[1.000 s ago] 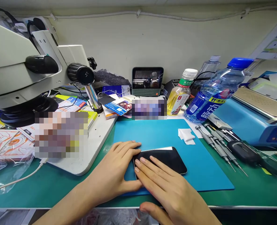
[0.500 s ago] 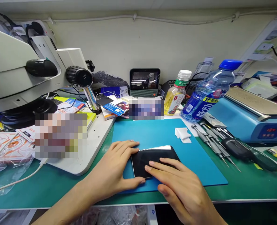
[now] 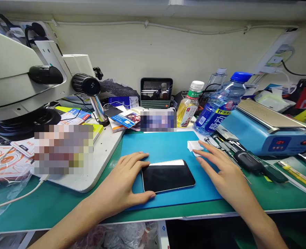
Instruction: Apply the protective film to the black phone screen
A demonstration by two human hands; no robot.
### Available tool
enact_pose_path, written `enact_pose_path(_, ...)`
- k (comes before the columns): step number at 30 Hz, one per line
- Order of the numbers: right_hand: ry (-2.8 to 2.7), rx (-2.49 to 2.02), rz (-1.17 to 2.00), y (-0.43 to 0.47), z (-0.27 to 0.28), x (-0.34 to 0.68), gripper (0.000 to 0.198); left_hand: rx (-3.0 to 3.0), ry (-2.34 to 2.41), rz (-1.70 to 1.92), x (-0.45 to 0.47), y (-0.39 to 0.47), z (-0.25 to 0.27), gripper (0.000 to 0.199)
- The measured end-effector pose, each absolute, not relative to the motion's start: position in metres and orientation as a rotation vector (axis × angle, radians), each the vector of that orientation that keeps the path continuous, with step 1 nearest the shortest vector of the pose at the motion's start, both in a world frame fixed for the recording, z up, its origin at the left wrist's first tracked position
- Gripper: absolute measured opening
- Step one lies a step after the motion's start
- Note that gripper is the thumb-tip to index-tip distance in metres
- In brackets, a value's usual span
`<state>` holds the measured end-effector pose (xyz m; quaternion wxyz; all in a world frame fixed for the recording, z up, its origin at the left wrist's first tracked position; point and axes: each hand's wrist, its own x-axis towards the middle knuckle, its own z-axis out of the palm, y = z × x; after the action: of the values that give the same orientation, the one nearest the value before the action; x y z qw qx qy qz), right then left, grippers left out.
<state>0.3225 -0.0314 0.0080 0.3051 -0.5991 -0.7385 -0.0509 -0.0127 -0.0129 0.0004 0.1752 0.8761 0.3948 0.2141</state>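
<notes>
A black-screened smartphone (image 3: 168,177) lies flat on the blue mat (image 3: 155,141), with a bright reflection along its far edge. My left hand (image 3: 124,181) spans its left end, fingertips at the far left corner and thumb at the near edge, keeping hold of it. Over the mat's right side, my right hand (image 3: 226,173) reaches forward with its fingers apart. Its fingertips are at a crumpled white tissue (image 3: 192,146); whether they touch it I cannot tell.
A microscope (image 3: 10,69) on a white base (image 3: 101,166) stands left. Behind the mat are a small display (image 3: 156,90), a tea bottle (image 3: 187,109) and a blue-capped bottle (image 3: 222,103). Screwdrivers and a black case (image 3: 248,162) lie right, before a blue heating unit (image 3: 256,135).
My right hand has left the phone's screen and moved right and away from me to the tissue. My left hand stays at the phone's left end. The view has turned slightly right.
</notes>
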Motion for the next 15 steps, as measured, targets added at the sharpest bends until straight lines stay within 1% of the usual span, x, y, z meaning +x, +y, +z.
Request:
enact_pose_path(4,-1.963,-1.662,-0.157,-0.01,0.004,0.33,0.038,2.458,1.15,0.602,-0.012,-0.014,0.0,0.059)
enact_pose_path(7,-1.926,-1.668,-0.179,-0.007,0.006,0.328,0.034,2.46,1.146,0.576,-0.012,-0.015,0.001,0.058)
enact_pose_path(11,-1.893,-1.597,-0.2,-0.027,0.017,0.32,0.028,2.464,1.153,0.567,-0.013,-0.014,-0.001,0.058)
enact_pose_path(15,-1.914,-1.468,-0.153,-0.063,0.025,0.31,0.016,2.483,1.147,0.578,-0.014,-0.014,-0.005,0.057)
